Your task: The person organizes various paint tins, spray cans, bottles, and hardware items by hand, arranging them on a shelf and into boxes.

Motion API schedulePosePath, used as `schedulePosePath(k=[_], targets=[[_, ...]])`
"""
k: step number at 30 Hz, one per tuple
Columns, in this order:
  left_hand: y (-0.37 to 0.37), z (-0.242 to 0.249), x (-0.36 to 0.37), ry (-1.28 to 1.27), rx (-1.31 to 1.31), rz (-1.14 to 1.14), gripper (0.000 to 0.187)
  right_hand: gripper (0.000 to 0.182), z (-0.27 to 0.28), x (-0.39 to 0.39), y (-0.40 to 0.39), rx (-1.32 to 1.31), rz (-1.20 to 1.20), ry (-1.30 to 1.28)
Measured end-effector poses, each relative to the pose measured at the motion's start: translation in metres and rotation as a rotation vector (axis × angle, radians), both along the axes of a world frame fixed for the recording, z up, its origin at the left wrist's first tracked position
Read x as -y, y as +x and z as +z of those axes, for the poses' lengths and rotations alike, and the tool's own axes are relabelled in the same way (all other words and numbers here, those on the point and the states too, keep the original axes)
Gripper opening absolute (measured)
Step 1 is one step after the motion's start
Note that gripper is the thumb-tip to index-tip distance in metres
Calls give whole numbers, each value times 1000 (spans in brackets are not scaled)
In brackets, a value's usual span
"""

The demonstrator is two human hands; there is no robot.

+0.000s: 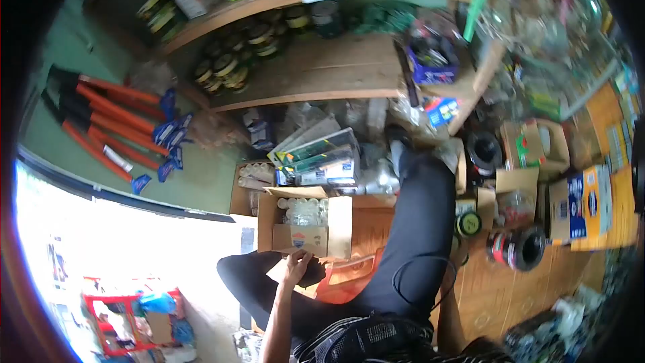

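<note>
Fingers, left hand (297, 266): drawn together on the near flap (277, 270) of an open carton, left of the frame's centre.
Fingers, right hand (458, 253): half hidden beside the bent knee, right of centre, close to a green-lidded jar (469, 223); whether they grasp anything, one cannot tell.
Carton: the cardboard box (340, 228) sits centre-left, its top open, clear glassware (306, 211) packed in rows inside.
In the way: a dark-trousered leg (420, 228) rises through the centre between the two hands, with a thin black cable (395, 275) looping across it.
Behind the carton: clear-wrapped packages (329, 158) lean in a heap at mid-frame, crowding its far side.
Overhead: wooden shelves (322, 67) cross the top of the frame, bearing dark jars (232, 70) and a purple box (435, 75).
Upper left: orange-handled tools (121, 121) fan out against a green wall (215, 171).
Right side: black spools (527, 249) and an orange-and-blue box (583, 203) stand on the tiled floor (494, 292).
Lower left: a red crate (92, 306) holds mixed items in bright light.
</note>
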State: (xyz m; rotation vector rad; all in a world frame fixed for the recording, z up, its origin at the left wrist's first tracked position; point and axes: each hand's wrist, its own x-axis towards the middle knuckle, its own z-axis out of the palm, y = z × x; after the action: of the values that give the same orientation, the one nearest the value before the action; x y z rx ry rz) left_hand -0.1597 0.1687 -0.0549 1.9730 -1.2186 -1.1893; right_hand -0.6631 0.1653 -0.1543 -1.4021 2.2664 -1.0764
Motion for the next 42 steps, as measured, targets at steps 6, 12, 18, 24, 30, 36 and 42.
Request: schedulePosePath(k=[6, 12, 18, 24, 30, 36, 42], targets=[[-43, 165, 26, -106, -234, 66, 30, 71, 236, 43, 56, 321, -48, -368], [-81, 286, 69, -518, 54, -323, 94, 89, 399, 129, 102, -6, 547, -366], [-86, 285, 83, -596, -26, -173, 126, 83, 456, 174, 222, -128, 1456, -331], [-26, 259, 103, -604, 11, -74, 124, 91, 435, 200, 300, -322, 1552, -498], [-18, 256, 166, -799, 6, -121, 133, 90, 409, 241, 290, -63, 1467, -281], [-15, 237, 253, -718, 566, -262, 98, 64, 377, 266, 268, -10, 1333, -240], [23, 183, 395, -595, 239, 314, 97, 54, 398, 255, 256, 235, 1661, -73]])
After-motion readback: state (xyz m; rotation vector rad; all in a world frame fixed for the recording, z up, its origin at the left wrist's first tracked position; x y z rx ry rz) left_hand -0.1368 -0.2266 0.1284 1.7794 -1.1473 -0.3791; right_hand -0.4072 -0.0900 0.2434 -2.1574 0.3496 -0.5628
